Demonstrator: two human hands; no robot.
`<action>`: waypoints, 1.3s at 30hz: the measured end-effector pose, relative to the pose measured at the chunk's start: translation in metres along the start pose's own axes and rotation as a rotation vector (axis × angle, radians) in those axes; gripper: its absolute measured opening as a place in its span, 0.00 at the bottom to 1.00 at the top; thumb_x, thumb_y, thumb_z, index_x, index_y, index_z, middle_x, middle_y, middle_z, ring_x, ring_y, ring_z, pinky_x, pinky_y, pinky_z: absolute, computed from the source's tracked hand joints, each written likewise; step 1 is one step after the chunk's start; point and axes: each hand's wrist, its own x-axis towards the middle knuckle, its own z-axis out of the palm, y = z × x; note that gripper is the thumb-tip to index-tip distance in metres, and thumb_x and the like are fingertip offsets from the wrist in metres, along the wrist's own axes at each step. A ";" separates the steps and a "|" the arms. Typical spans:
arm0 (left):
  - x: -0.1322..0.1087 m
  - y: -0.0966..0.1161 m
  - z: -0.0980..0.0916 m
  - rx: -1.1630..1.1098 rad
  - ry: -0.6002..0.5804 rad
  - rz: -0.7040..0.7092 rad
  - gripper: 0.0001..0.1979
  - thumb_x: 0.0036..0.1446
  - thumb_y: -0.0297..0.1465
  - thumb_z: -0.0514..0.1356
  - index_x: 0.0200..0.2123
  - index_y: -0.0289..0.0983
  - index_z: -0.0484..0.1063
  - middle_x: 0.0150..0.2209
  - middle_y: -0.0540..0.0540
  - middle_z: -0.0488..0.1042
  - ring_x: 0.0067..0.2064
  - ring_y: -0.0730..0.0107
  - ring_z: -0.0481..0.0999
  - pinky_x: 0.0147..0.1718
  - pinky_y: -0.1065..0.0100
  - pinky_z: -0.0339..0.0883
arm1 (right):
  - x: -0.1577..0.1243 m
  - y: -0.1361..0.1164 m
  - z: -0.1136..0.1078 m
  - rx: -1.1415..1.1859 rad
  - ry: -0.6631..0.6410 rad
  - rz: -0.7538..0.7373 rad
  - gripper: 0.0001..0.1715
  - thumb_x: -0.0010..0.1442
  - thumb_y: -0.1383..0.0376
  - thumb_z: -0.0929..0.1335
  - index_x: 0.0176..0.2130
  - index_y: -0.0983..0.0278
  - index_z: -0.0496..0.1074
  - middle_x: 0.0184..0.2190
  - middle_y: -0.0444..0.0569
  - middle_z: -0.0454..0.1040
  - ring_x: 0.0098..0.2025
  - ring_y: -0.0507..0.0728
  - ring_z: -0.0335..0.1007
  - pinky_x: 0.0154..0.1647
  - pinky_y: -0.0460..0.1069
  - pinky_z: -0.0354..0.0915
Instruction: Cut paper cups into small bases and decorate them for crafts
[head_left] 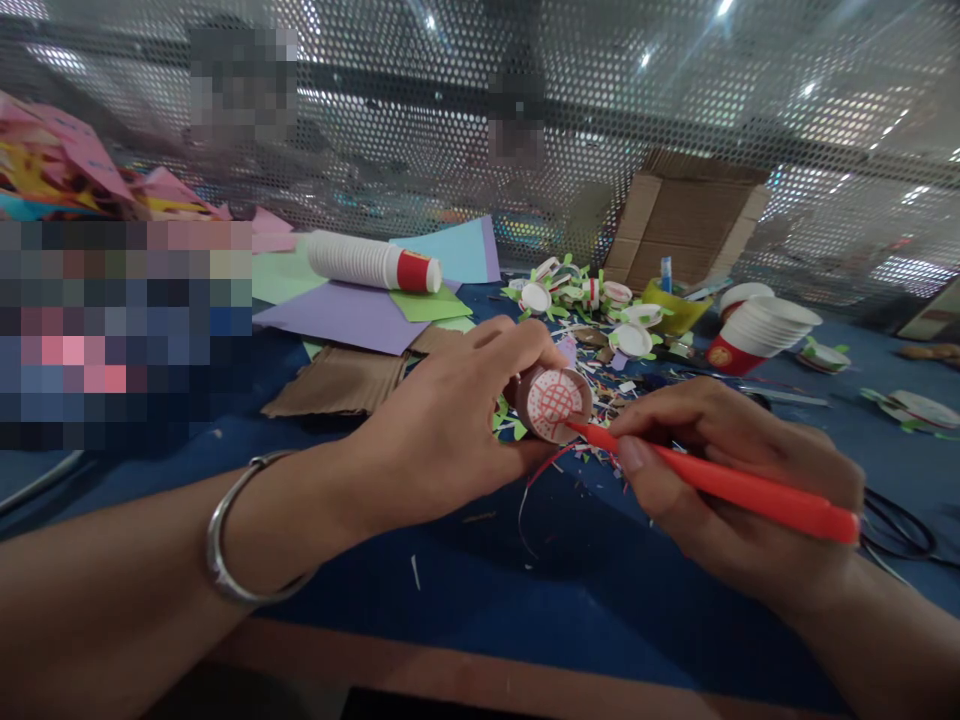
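Left hand [442,430], with a silver bangle [225,540] on the wrist, is wrapped around a little cut-down cup [556,402], held just above the table [480,590] about mid-frame. The cup's round white base has a red criss-cross grid drawn on it, with a pinkish rim around it and some green bits tucked behind. The right hand [727,440] pinches a red pen [720,485] in a writing grip, with the tip touching the lower edge of that base. The table has a blue cover and is pretty messy: a stack [371,262] of white cups lies on its side on coloured paper [337,315] at the left, with corrugated cardboard [337,380] in front of it. Paper scraps [600,455] are under the hands, more cut cups with green leaves [592,300] sit behind, and there's a second cup stack [757,330] at the right. Behind it all is a perforated metal screen [420,120] with a cardboard box [690,225] leaning on it and ceiling lights shining through. The cup lies on its side, base facing right and toward the camera. The pen's long axis slopes from the tip at upper left down to lower right.
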 end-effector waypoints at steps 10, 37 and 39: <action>-0.001 -0.001 0.002 0.021 0.025 0.028 0.19 0.55 0.37 0.69 0.47 0.40 0.71 0.42 0.49 0.75 0.38 0.68 0.74 0.37 0.67 0.68 | -0.001 -0.003 -0.002 -0.004 -0.013 0.012 0.08 0.59 0.69 0.70 0.37 0.56 0.72 0.28 0.40 0.80 0.22 0.51 0.73 0.24 0.46 0.67; -0.003 0.000 0.003 0.046 0.042 0.087 0.15 0.56 0.31 0.68 0.46 0.40 0.71 0.43 0.48 0.73 0.40 0.68 0.74 0.40 0.66 0.68 | 0.001 0.000 -0.002 0.011 -0.016 -0.010 0.08 0.59 0.70 0.70 0.37 0.56 0.72 0.28 0.41 0.79 0.23 0.51 0.74 0.24 0.46 0.68; -0.002 0.000 0.003 0.044 0.041 0.094 0.15 0.56 0.31 0.68 0.46 0.39 0.72 0.42 0.49 0.73 0.40 0.68 0.74 0.40 0.67 0.68 | 0.000 0.001 -0.002 0.011 -0.013 -0.005 0.07 0.59 0.70 0.70 0.37 0.56 0.72 0.29 0.41 0.79 0.24 0.51 0.74 0.24 0.46 0.68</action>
